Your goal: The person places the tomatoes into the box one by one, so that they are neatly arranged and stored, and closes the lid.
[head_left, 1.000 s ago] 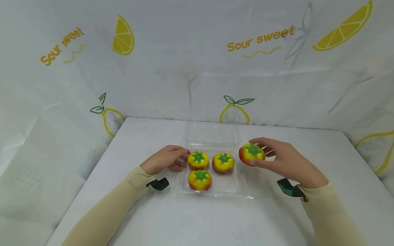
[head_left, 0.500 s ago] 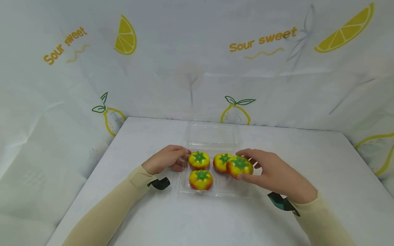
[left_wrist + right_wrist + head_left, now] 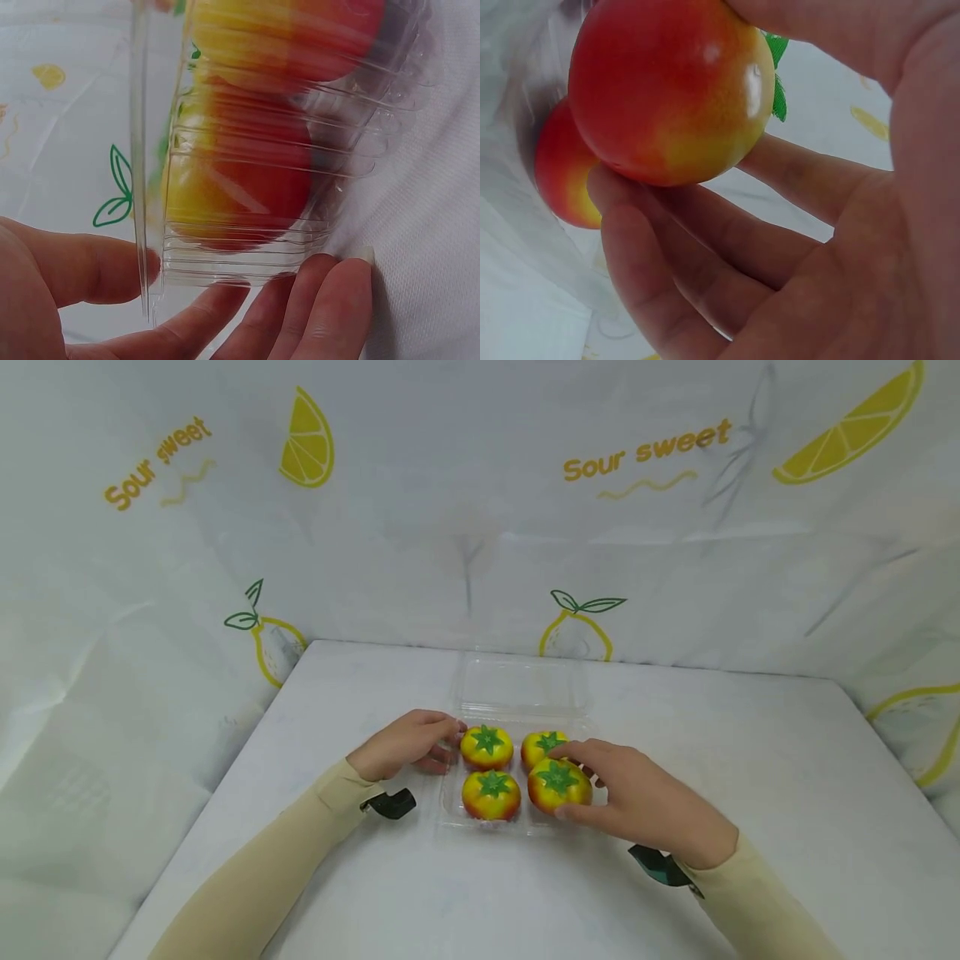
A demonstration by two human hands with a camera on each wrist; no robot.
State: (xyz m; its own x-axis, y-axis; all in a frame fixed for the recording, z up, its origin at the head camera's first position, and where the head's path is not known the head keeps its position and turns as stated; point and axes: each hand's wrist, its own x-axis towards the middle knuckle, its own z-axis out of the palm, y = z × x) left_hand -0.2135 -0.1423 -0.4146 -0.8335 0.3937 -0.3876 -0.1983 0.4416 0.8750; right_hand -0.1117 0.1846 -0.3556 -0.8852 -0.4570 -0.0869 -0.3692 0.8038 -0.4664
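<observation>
My right hand (image 3: pixel 637 797) holds a yellow-and-red toy persimmon (image 3: pixel 559 787) with a green star-shaped calyx, just over the near right part of a clear plastic box (image 3: pixel 453 817). In the right wrist view, thumb and fingers curl round this persimmon (image 3: pixel 667 90). Three similar persimmons sit in the box: far left (image 3: pixel 487 748), near left (image 3: pixel 491 795) and far right (image 3: pixel 542 746), the last partly covered. At the box's left side my left hand (image 3: pixel 408 745) grips the edge. The left wrist view has its thumb (image 3: pixel 112 268) at the rim and fingertips against the ribbed wall.
The box's clear lid (image 3: pixel 522 683) lies folded back toward the rear. Beneath everything is a white-covered table (image 3: pixel 390 893). A white cloth with lemon prints (image 3: pixel 420 527) hangs behind and on the sides.
My right hand has carried the held persimmon leftward and down, from beside the box to over its near right part. The left hand has stayed at the box's left edge.
</observation>
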